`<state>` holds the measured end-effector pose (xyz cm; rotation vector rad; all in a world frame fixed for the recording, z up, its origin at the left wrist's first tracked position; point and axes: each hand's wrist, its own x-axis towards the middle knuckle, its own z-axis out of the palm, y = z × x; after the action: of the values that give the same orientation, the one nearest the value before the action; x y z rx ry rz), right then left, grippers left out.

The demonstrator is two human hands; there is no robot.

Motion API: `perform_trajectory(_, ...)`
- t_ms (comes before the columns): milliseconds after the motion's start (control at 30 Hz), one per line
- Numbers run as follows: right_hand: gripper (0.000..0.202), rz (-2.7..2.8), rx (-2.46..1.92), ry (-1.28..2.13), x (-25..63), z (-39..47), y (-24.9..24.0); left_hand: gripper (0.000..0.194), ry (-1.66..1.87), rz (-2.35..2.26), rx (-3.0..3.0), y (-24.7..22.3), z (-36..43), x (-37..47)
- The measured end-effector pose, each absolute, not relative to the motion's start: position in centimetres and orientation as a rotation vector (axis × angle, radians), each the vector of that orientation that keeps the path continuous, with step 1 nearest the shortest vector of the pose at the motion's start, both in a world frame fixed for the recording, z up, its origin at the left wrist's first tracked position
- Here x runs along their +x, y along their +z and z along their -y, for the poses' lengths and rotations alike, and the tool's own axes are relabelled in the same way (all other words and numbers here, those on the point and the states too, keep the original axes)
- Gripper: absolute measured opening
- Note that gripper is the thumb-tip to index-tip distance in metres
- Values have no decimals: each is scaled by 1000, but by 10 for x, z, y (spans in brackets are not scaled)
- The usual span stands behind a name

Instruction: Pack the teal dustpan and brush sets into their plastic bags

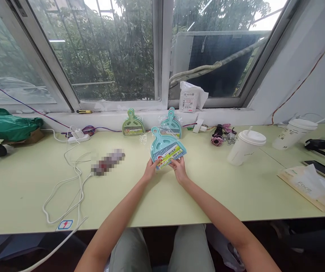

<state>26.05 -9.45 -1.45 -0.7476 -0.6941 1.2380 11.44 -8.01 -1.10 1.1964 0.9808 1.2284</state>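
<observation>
I hold a light blue mini dustpan and brush set (166,148) in clear plastic wrap, tilted up off the pale green table (23,185). My left hand (151,169) grips its lower left edge near the colourful label. My right hand (179,168) grips its lower right edge. A second blue dustpan set (171,123) leans against the window ledge just behind it. Left of that one stands a green dustpan set (133,124), also upright against the ledge.
Two white lidded cups (245,147) (293,133) stand at right, by a folded pink umbrella (216,135), a paper bag (309,187) and a phone (324,172). White cables (74,177) and a power strip (78,136) lie at left, near a green plastic bag (8,126). A white packet (191,97) rests on the sill.
</observation>
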Motion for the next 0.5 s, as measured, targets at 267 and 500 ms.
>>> perform_trajectory(267,43,658,-800,1299,264,91,-12,45,1330,-1080,1338,-18,83,117)
perform_trajectory(500,38,653,-782,1275,271,91,-9,52,1159,-827,1355,-9,87,113)
